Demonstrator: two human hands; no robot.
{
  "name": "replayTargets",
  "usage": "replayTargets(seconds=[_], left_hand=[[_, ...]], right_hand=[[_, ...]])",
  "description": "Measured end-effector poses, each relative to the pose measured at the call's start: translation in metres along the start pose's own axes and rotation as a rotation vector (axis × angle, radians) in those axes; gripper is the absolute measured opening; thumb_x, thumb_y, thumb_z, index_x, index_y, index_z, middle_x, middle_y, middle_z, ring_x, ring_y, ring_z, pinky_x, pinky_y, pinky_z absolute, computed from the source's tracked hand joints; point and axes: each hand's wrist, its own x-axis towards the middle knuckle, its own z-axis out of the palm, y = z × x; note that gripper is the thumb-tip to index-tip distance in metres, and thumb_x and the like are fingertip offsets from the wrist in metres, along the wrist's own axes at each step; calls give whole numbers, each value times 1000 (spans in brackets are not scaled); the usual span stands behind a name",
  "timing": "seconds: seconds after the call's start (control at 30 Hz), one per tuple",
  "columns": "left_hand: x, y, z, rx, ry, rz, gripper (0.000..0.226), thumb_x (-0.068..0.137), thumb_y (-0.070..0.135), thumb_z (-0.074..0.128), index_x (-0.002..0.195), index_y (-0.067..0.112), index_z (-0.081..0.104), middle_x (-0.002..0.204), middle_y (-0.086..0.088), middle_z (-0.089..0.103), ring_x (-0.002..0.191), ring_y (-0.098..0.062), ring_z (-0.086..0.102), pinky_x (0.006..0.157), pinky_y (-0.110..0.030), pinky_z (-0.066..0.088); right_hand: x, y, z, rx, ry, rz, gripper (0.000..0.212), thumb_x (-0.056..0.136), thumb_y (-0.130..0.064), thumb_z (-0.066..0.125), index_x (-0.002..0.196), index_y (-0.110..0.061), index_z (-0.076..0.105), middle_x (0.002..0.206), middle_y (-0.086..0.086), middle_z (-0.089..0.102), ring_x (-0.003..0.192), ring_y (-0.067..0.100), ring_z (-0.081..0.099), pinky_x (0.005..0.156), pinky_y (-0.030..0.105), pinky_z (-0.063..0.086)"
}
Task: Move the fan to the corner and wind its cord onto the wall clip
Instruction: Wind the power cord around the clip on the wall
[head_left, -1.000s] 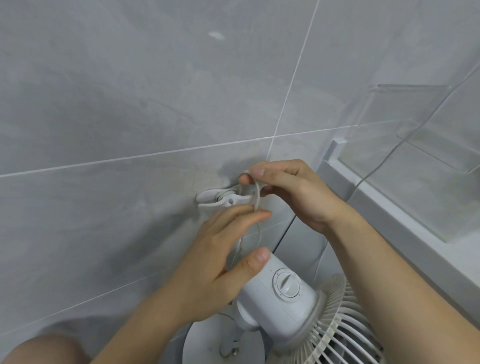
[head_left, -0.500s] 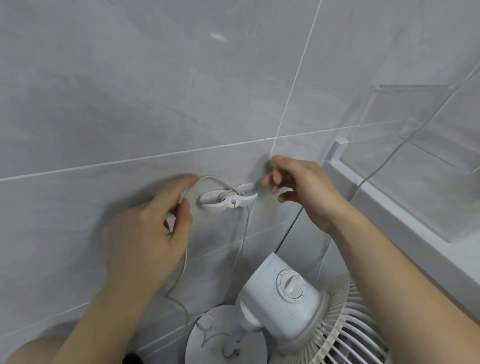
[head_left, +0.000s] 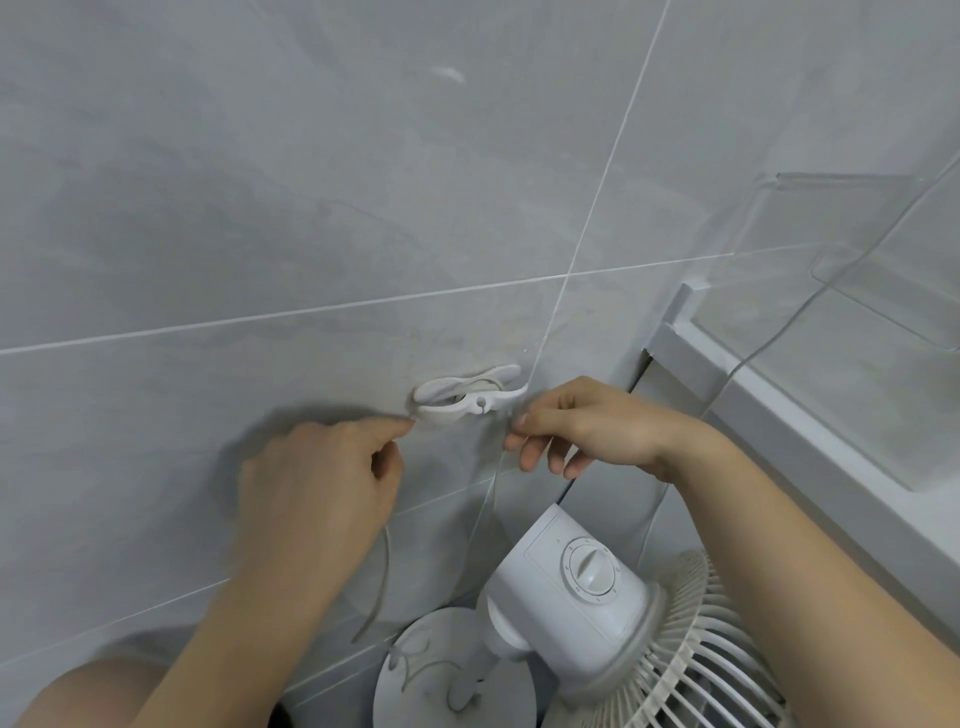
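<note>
1. Grey tiled wall (head_left: 260, 182) with thin white grout lines fills the upper left and centre of the frame.
2. At lower left, the left hand (head_left: 317, 488) reaches up from the bottom edge; its thumb and forefinger are pinched together on the thin white cord (head_left: 383, 582) just left of the clip, and the other fingers are curled in.
3. A length of that cord hangs down below the left hand in a loose curve against the wall.
4. At centre, the white wall clip (head_left: 467, 397) is fixed to the tile, with turns of cord lying in its slot.
5. Just right of the clip, the right hand (head_left: 587, 431) pinches another run of the cord with thumb and forefinger near the clip's right tip; its remaining fingers are loosely bent and apart, and that strand drops down the wall to the fan's base.
6. At lower centre and lower right, the white fan (head_left: 582, 577) stands close to the wall, its round base at the bottom edge, its dial facing up and its grille running out of the frame's lower right.
7. On the right, a pale ledge (head_left: 810, 415) runs diagonally, meeting the tiled wall in a corner just above the fan.
</note>
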Motion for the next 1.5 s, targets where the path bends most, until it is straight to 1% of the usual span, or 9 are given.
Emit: replayTargets(seconds=[0.27,0.47,0.6,0.73,0.9,1.03,1.13,1.37,1.5], left_hand=[[-2,10,33,-163,-56,9,27,86,36,67,110,47,70,83,7,77,87,-30,72,69,-40,58],[-4,20,51,-229,-5,38,14,82,37,73,96,38,72,72,5,73,74,-29,70,59,-35,55],[-2,21,58,-358,1,-7,10,80,39,76,89,37,73,73,11,70,62,-17,63,58,-28,50],[-2,23,61,-531,-34,57,9,82,37,68,84,29,72,68,14,65,54,-12,56,56,-32,51],[-6,30,53,-791,-217,18,11,87,22,63,86,27,73,73,10,69,58,-10,57,57,-26,47],[-5,33,48,-978,-341,-132,24,82,14,64,97,28,75,94,15,77,80,-20,68,76,-31,55],[-3,34,42,-1075,-396,-183,30,80,9,62,100,28,75,98,10,78,83,-10,71,79,-25,56],[-2,35,38,-1097,-444,-177,43,85,-9,60,99,29,74,100,9,78,88,-7,71,74,-14,51],[-2,34,35,-1068,-459,-147,37,84,1,64,100,33,74,103,13,77,93,-11,71,80,-25,54]], right_hand=[[7,8,-1,-20,-26,11,23,101,-30,59,110,-17,77,90,-1,78,75,14,60,76,32,54],[8,14,0,-82,-65,25,22,99,-28,61,114,-22,76,105,2,79,80,10,61,80,29,55],[12,18,3,-124,-96,22,24,99,-25,61,117,-23,75,108,-1,79,85,9,63,84,30,57],[16,18,7,-165,-131,-6,26,98,-26,64,122,-25,74,111,-3,78,89,7,64,86,31,57],[17,19,7,-167,-130,-21,26,97,-25,66,122,-27,74,111,-3,78,90,8,64,87,33,58],[17,20,8,-155,-127,-22,23,95,-23,68,117,-26,76,105,-7,77,89,8,64,86,31,58],[18,20,8,-158,-126,-25,21,95,-21,68,114,-24,77,100,-10,75,87,7,63,83,30,57],[20,21,9,-172,-141,-22,19,95,-22,66,112,-24,76,99,-9,75,86,8,63,83,31,57],[22,22,8,-185,-125,-33,16,97,-25,66,107,-22,78,97,-10,76,84,7,61,80,28,56]])
